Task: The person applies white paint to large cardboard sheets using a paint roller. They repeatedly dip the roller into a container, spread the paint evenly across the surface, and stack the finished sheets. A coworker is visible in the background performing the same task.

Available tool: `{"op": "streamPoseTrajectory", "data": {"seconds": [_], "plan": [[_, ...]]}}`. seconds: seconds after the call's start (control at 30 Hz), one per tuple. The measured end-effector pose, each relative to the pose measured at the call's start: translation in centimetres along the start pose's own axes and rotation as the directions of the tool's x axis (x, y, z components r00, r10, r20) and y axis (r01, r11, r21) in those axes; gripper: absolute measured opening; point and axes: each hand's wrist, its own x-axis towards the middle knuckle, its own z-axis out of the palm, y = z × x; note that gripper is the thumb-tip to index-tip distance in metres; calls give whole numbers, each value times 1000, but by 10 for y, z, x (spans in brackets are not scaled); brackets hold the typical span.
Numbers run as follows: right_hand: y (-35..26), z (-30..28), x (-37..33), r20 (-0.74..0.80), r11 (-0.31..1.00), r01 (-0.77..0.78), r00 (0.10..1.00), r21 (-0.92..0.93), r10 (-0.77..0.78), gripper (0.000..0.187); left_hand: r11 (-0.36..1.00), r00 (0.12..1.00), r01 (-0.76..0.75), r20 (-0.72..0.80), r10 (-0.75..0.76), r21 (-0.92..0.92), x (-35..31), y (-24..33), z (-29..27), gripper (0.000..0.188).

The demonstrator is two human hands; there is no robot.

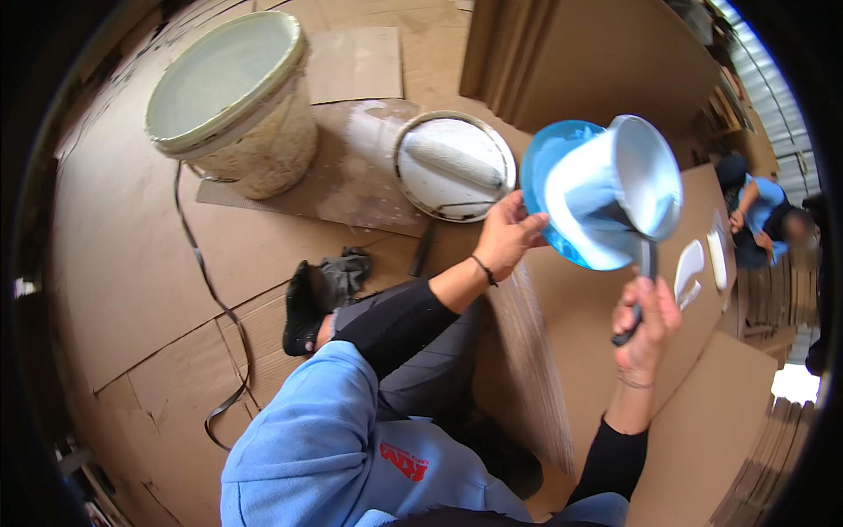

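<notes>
Two hands are at work, apart from each other. The left hand (511, 235) is clamped by thumb and fingers on the near-left rim of one round blue dish (537, 171). The right hand (648, 321) is wrapped round the dark handle (647, 262) of one pale cup (575, 198), which tilts with its mouth toward the right. The cup is in front of the dish; whether they touch cannot be told. Both are held up over the far part of one cardboard stack (597, 351).

Near the stack's right edge lie at least two white pieces (690, 262), too blurred to count surely. Beyond the stack's far-left corner, one round white lid (439, 195) carries one roller (457, 165). Left of it stands one large bucket (255, 162) at the edge of one spattered board (360, 189). One dark strap (200, 263) runs along the cardboard floor (132, 255). One grey cloth (344, 274) lies beside one dark-socked foot (301, 307). One other person (762, 198) is at the far right.
</notes>
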Motion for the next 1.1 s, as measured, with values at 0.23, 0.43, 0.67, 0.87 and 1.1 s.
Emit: {"op": "streamPoseTrajectory", "data": {"seconds": [0.23, 0.43, 0.67, 0.87, 1.1], "plan": [[130, 164, 16, 388, 980, -186, 910, 73, 144, 16, 942, 938, -126, -273, 215, 310, -36, 84, -192, 37], [222, 264, 1, 503, 938, -345, 815, 23, 288, 19, 945, 812, -37, -541, 219, 326, -65, 95, -330, 37], [303, 275, 17, 451, 923, -63, 858, -381, 244, 28, 974, 744, 0, -651, 153, 228, -78, 71, -396, 30], [349, 231, 42, -178, 272, -242, 955, -932, 239, 33, 961, 722, 34, -672, 166, 274, -81, 66, -396, 27], [314, 249, 49, -145, 612, -350, 922, -710, 359, 28, 972, 647, 45, -748, 147, 231, -100, 73, -397, 60]]}}
